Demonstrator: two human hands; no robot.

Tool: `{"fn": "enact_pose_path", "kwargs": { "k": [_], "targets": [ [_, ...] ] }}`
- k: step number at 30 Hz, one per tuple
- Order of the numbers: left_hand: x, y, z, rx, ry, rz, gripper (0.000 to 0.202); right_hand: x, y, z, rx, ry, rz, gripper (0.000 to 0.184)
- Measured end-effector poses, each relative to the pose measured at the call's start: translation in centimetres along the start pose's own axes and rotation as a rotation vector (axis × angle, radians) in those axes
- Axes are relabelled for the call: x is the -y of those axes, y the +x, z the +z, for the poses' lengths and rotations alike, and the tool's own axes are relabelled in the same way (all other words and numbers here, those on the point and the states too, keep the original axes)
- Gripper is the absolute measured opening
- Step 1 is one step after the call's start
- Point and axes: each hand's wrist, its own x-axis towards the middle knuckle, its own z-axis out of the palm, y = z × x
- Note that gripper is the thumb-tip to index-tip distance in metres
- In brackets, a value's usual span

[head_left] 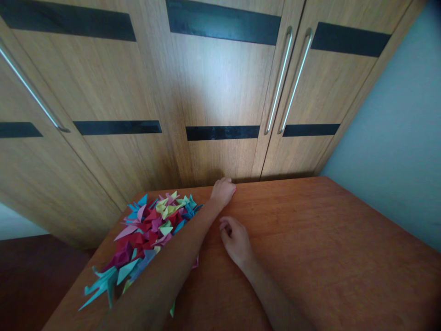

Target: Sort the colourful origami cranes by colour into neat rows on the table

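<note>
My left hand (223, 192) reaches to the far edge of the table, its fingers bent down and closed. A small pinkish-red spot shows at its fingertips; whether it is paper or a nail I cannot tell. Nearer to me, my right hand (237, 240) rests just over the tabletop with fingers loosely curled in and nothing visible in them. Left of both hands lies a heap of folded paper cranes (151, 230) in red, pink, blue, yellow and green. My left forearm passes over the heap's right side and hides part of it. A turquoise crane (103, 282) lies at its near left end.
The reddish-brown wooden table (310, 239) stretches right and toward me. Behind it stands a wooden wardrobe (220, 82) with dark strips and metal handles (279, 82). A pale blue wall (396, 151) borders the right side. Dark floor (37, 280) shows at the left.
</note>
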Motion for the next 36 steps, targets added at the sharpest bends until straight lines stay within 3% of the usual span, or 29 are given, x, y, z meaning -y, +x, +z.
{"fn": "enact_pose_path", "kwargs": {
  "k": [14,18,22,26,30,33,36],
  "targets": [
    [-0.5,-0.2,-0.3,-0.005,0.003,-0.025,0.018,0.1,0.0,0.0,0.001,-0.019,-0.009,0.025],
    [0.1,-0.7,-1.9,-0.033,-0.012,-0.072,0.019,0.0,0.0,0.0,-0.006,-0.002,-0.015,0.025],
    [1.7,-2.2,-5.1,-0.054,-0.03,-0.121,0.021,0.1,0.0,-0.1,-0.008,-0.017,-0.019,0.025],
    [3.9,-6.3,-9.6,-0.065,-0.045,-0.149,0.026,0.2,-0.1,-0.2,0.008,-0.02,-0.01,0.024],
    [6.9,-13.2,-13.4,-0.053,-0.119,-0.176,0.032,0.0,-0.2,-0.2,0.021,-0.027,-0.014,0.023],
    [9.4,-18.7,-14.7,-0.039,-0.091,-0.292,0.035,0.0,-0.3,-0.2,0.039,-0.031,-0.02,0.022],
    [11.3,-23.1,-14.5,-0.044,-0.094,-0.401,0.034,0.2,-0.4,-0.3,0.058,-0.031,-0.032,0.021]
  ]
}}
